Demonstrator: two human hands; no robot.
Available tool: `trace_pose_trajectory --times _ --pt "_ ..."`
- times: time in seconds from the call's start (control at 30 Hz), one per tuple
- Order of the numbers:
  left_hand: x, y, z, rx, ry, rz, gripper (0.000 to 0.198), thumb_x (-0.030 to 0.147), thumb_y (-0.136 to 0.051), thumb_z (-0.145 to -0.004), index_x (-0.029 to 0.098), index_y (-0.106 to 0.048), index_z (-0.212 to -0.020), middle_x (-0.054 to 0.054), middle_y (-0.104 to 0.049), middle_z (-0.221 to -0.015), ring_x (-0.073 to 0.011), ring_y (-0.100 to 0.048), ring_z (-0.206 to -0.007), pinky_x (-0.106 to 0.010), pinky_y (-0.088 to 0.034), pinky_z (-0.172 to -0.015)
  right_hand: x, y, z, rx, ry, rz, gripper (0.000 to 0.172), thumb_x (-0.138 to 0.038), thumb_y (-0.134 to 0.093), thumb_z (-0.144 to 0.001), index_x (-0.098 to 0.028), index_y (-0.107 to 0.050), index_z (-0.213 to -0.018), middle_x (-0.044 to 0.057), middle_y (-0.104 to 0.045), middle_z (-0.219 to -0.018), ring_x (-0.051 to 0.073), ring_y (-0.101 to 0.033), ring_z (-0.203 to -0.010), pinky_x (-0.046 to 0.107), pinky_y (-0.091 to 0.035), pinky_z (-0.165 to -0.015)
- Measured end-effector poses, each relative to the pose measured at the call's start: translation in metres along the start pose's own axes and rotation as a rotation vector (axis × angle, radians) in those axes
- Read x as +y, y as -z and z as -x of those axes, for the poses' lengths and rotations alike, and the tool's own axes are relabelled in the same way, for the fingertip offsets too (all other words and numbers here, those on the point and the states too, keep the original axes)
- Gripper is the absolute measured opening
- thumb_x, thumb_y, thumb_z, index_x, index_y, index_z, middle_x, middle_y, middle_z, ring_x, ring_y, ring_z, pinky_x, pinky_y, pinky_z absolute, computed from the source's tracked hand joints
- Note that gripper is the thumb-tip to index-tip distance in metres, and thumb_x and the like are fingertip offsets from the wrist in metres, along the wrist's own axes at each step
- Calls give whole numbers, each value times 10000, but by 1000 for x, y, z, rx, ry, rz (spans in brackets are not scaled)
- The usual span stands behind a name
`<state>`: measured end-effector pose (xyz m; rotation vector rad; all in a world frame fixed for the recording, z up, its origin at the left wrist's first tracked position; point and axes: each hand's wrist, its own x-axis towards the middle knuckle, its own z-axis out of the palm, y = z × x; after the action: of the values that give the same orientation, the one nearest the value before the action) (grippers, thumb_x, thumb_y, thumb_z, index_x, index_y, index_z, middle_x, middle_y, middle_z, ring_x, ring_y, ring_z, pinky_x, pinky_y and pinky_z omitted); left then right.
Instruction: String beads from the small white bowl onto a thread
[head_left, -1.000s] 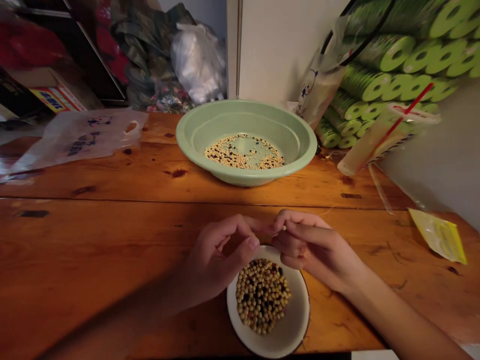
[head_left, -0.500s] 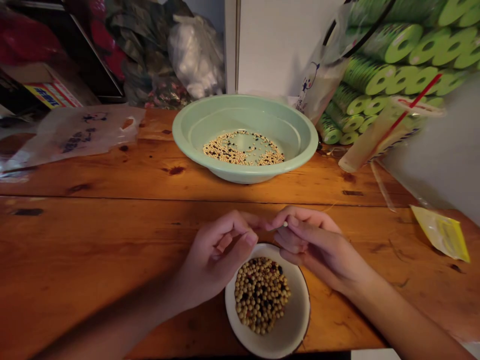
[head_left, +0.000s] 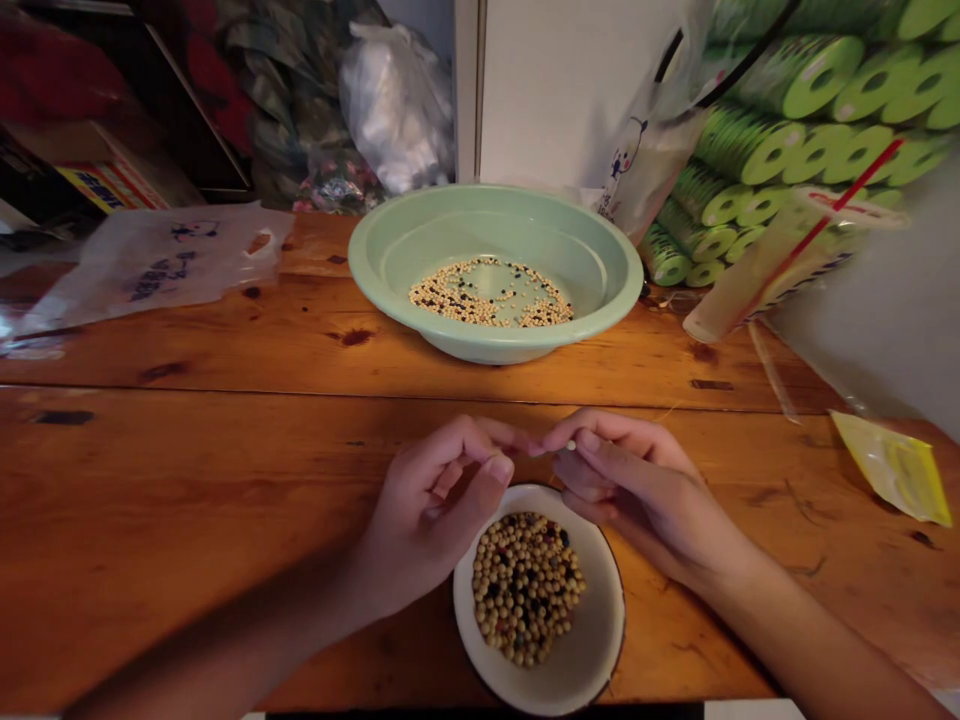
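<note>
My right hand (head_left: pixel 645 480) pinches a small pale bead (head_left: pixel 571 445) between thumb and forefinger. Close beside it, my left hand (head_left: pixel 442 500) has its thumb drawn against a bent finger, while another finger reaches out to the right fingertips. Whatever lies in that left pinch is too small or hidden to make out. Below both hands stands a white bowl (head_left: pixel 600 640) with a dark rim, holding many round tan beads (head_left: pixel 525 590) mixed with black and a few reddish ones.
A green basin (head_left: pixel 495 345) with small cream and black beads stands behind the hands on the wooden table (head_left: pixel 225 480). A plastic bag (head_left: pixel 165 260) lies left. To the right are a drink cup (head_left: pixel 780 270) with a red straw, a yellow packet (head_left: pixel 892 465) and green rolls (head_left: pixel 750 150).
The view has shifted slightly, so the basin, bowl and cup appear a little farther right. Both hands keep nearly the same pose, the pale bead still in the right pinch.
</note>
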<state>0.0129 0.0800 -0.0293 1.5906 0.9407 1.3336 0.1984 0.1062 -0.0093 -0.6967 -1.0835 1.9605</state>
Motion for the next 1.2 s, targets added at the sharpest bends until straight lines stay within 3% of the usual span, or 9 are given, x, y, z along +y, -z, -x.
trace_pose_trajectory --times 0.47,0.6,0.77,0.9,0.97,1.03,1.1,1.2 --pt "0 0 3 -6 -8 -21 118 182 -524 -930 217 -552 -820 13 -681 -1005 -72 -645 -946 -150 -510 -800 1 0 0 11 30 84 185 -254 -563 -926 -173 -729 -935 -62 -291 -546 69 -226 -497 229 -172 -455" --pt "0 -1 1 14 -6 15 134 187 -511 -937 212 -554 -813 6 -687 -979 -100 -653 -953 -196 -518 -813 0 -2 -1 56 -4 17 193 -244 -553 -915 -149 -720 -899 -60 -270 -571 71 -208 -510 222 -156 -450" --pt "-5 -1 -6 218 8 7 162 184 -498 -938 204 -558 -788 7 -668 -866 -117 -649 -851 -250 -508 -825 -1 6 -10 246 -56 37 220 -266 -538 -885 -120 -698 -846 -63 -247 -585 71 -176 -498 212 -121 -424" --pt "-24 7 -13 426 -62 -112 143 218 -500 -933 205 -561 -804 14 -623 -792 -123 -607 -794 -262 -489 -805 0 22 -22 384 -85 49 202 -266 -552 -841 -118 -663 -760 -80 -213 -559 65 -126 -470 200 -107 -392" --pt "-40 25 -16 515 -102 -188 143 241 -497 -929 204 -556 -804 11 -608 -796 -131 -601 -797 -276 -484 -809 0 30 -28 420 -99 24 189 -250 -548 -828 -115 -651 -746 -86 -202 -550 66 -107 -469 197 -97 -383" --pt "-61 57 -23 656 -54 -291 184 237 -480 -925 191 -534 -755 5 -592 -770 -142 -608 -781 -298 -488 -805 -1 35 -31 437 -105 -11 176 -234 -542 -821 -112 -643 -742 -89 -202 -544 67 -99 -470 197 -87 -379" --pt "-81 100 -36 816 -55 -397 192 223 -426 -936 176 -515 -773 -6 -585 -785 -151 -614 -788 -331 -499 -807 0 38 -32 439 -111 -31 165 -227 -546 -816 -111 -636 -740 -90 -205 -542 67 -96 -472 198 -82 -378" --pt "-104 172 -72 869 -53 -520 227 300 -405 -970 134 -558 -999 -67 -606 -1005 -196 -598 -951 -422 -483 -877 5 40 -33 395 -112 -56 152 -237 -574 -805 -109 -632 -748 -90 -202 -549 67 -102 -478 197 -76 -380"
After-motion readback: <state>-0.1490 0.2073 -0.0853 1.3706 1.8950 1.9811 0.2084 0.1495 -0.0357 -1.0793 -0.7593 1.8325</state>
